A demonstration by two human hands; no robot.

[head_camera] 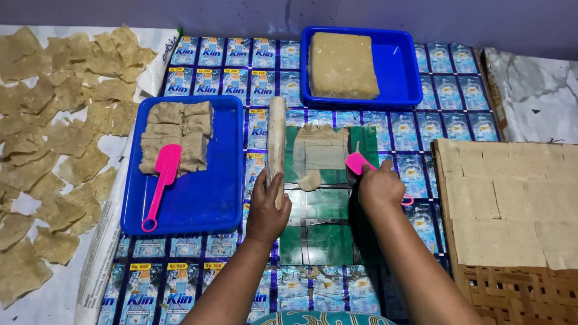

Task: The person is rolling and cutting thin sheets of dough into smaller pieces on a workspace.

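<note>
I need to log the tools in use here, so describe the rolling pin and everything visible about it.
The rolling pin is a plain pale cylinder, wood by the look of it, dusted and worn, without separate handles. It lies lengthwise, pointing away from the person, on the left edge of the green work mat, beside the thin flattened dough sheet. The left hand grips its near end; its far end is free.

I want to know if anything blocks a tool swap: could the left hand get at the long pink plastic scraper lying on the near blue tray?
Probably not yet: the left hand grips the pale wooden rolling pin, though nothing covers the pink plastic scraper.
</note>
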